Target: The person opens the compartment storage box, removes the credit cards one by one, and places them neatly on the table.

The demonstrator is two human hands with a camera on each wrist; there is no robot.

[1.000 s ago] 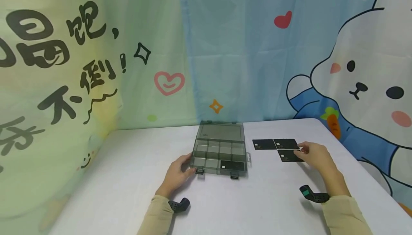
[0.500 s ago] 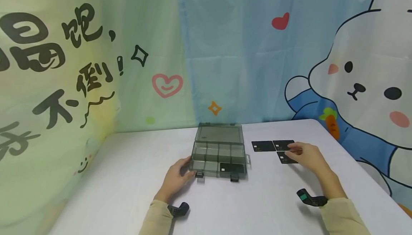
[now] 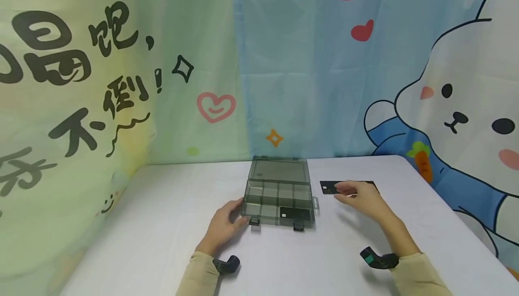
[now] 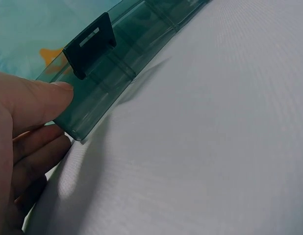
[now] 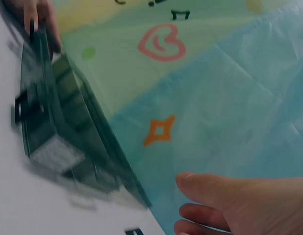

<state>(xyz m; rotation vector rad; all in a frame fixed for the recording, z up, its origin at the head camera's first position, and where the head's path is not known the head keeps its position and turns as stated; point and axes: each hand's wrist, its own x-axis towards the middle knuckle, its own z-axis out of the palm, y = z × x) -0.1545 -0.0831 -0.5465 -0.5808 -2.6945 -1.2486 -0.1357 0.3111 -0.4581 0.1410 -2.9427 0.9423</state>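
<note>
The left hand (image 3: 222, 226) rests at the front-left corner of the organiser box (image 3: 279, 197), fingers (image 4: 36, 100) relaxed, thumb pressed against its wall. The right hand (image 3: 361, 197) hovers over the black cards (image 3: 329, 187) right of the box; whether its fingers hold 1 cannot be told. Each card's long axis runs left-right. 1 card (image 3: 295, 213) lies in the box's front-right compartment. Only the left wrist view shows a front latch (image 4: 90, 45) close up. The counter (image 3: 162, 224) carries everything.

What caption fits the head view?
Left hand steadies an open compartment box while the right hand reaches over black cards.
</note>
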